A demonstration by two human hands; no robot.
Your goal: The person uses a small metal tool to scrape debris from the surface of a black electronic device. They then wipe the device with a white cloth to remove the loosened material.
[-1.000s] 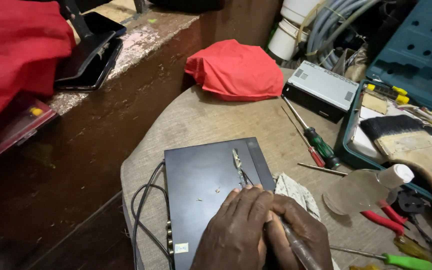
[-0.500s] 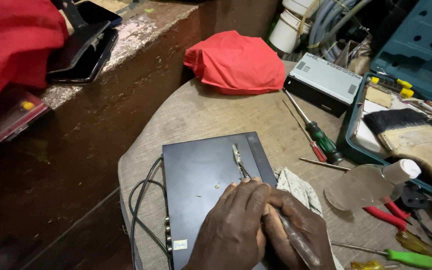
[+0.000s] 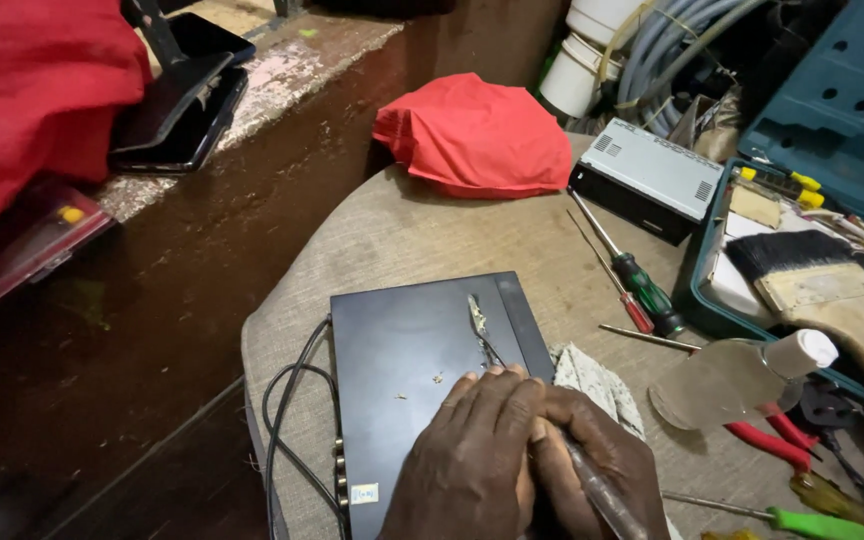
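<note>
- Black flat boxes (image 3: 422,370): one.
- Grey-topped units (image 3: 652,180): one.
- Screwdrivers on the table: two (green-black (image 3: 642,290), red (image 3: 632,310)); a green-handled one (image 3: 812,522) lies lower right.
- Paintbrushes (image 3: 822,290): one.
- Red cloth bundles (image 3: 477,135): one on the table.

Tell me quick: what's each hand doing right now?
Left hand: lies flat on the black box, holding nothing.
Right hand: closed around a thin tool.
</note>
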